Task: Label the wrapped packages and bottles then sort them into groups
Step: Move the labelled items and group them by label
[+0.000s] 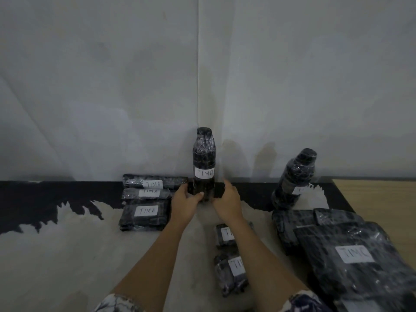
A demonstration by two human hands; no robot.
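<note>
A black-wrapped bottle (203, 158) with a white label reading TIMB stands upright in the wall corner. Right at its base, my left hand (185, 198) and my right hand (226, 198) grip the two ends of a small black wrapped package (217, 190); whether it touches the bottle I cannot tell. Left of my hands lie three wrapped packages labelled TIMA (146, 212), the two rear ones stacked against the wall. A second wrapped bottle (295, 176) stands at the right, its label partly hidden.
Two small labelled packages (234, 271) lie under my right forearm. A pile of larger wrapped packages, the top one marked TIMC (351, 255), fills the lower right. The worktop (67, 255) is pale with a black band along the wall; a wooden surface (382, 199) adjoins at the right.
</note>
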